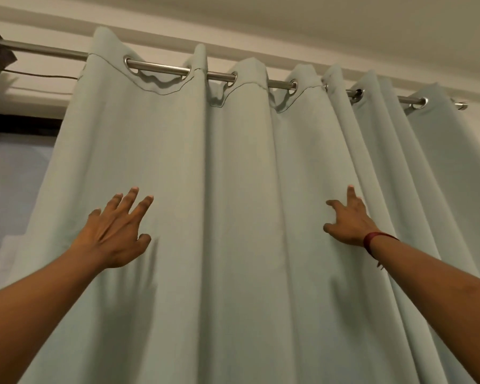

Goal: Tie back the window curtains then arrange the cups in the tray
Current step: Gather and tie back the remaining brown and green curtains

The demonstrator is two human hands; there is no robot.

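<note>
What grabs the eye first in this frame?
The pale green curtain fills nearly the whole view, hanging in folds by metal eyelets from a rod near the ceiling. Both arms reach up to it: the left hand spread against the cloth at lower left, the right hand, with a red wristband, at a fold to the right. A strip of window shows at the left edge.

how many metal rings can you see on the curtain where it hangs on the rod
6, left to right along the rod: ring one, two, three, four, five, six. Others may hide in folds.
</note>
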